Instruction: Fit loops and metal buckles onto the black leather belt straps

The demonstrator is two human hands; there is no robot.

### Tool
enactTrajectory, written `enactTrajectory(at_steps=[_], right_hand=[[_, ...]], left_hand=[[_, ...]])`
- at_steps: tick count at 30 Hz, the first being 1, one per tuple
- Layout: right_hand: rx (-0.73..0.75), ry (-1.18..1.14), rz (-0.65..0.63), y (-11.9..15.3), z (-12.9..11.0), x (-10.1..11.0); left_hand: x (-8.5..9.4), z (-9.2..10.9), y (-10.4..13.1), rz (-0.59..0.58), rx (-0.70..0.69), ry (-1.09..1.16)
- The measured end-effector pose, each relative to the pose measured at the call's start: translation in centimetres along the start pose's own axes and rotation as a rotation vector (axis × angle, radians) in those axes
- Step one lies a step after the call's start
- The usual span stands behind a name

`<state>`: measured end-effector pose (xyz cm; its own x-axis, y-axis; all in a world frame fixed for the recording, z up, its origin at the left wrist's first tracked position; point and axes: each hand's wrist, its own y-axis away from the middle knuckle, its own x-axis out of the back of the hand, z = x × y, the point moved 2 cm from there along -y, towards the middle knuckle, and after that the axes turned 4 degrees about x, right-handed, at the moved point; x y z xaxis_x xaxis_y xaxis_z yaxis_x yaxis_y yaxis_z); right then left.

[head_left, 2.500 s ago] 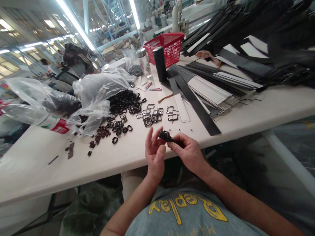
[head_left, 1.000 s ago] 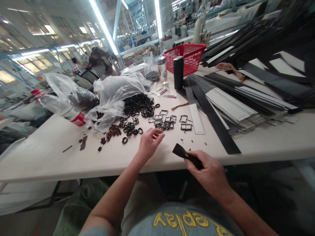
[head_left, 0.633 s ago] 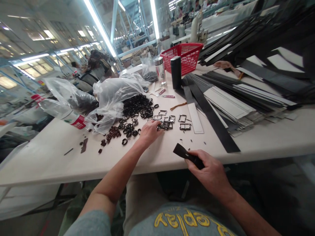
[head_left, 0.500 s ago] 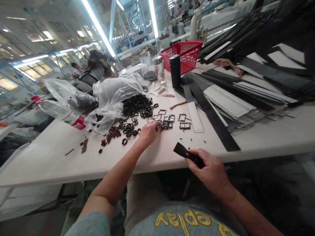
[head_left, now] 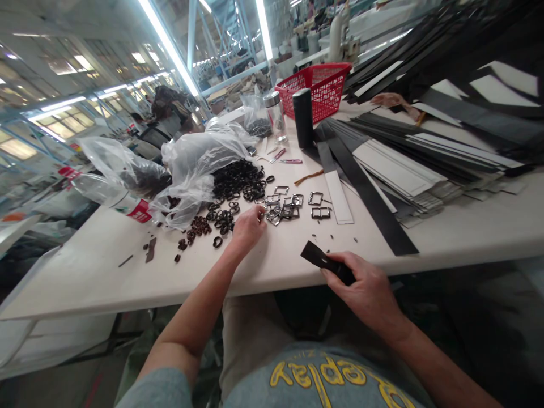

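My right hand (head_left: 365,283) is wrapped round a folded black strap (head_left: 317,255), whose flat end with a small slot sticks out to the left above the table's front edge. My left hand (head_left: 250,228) is closed in a pinch at the left side of the metal buckles (head_left: 291,209). A bit of dark metal shows at its fingertips, seemingly a buckle, mostly hidden by the fingers. Left of that hand lie black loops (head_left: 223,218) and a heap of small brown rings (head_left: 198,228).
Behind the loops are clear plastic bags (head_left: 204,150) and a plastic bottle (head_left: 123,201). A glass jar (head_left: 276,116), a black flask (head_left: 302,119) and a red basket (head_left: 327,90) stand farther back. Stacked strips (head_left: 399,164) cover the right side of the table (head_left: 204,283).
My left hand has drawn back to the left from the middle of the buckles, its fingers still pinched. My right hand keeps its hold on the strap, almost unmoved.
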<state>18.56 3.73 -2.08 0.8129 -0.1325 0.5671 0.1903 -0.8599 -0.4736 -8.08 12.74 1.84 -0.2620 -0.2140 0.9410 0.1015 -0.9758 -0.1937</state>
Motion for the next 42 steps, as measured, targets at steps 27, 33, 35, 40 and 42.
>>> enactTrajectory(at_steps=[27, 33, 35, 40, 42], right_hand=[[-0.113, -0.055, -0.063, 0.0, 0.4, 0.2], [-0.284, -0.264, -0.258, -0.8, -0.4, 0.4], [-0.295, -0.337, -0.29, -1.1, -1.0, 0.3], [-0.297, -0.351, -0.234, -1.5, -2.0, 0.1], [-0.296, -0.333, -0.19, -1.6, -2.1, 0.1]], left_hand=[[2.1, -2.4, -1.8, -0.037, 0.017, 0.136], [0.9, 0.1, 0.7, -0.052, 0.276, 1.26], [0.6, 2.0, 2.0, -0.06, 0.33, 1.417], [0.0, 6.0, 5.4, -0.076, 0.368, 1.602], [-0.3, 6.8, 6.5, -0.091, 0.346, 1.612]])
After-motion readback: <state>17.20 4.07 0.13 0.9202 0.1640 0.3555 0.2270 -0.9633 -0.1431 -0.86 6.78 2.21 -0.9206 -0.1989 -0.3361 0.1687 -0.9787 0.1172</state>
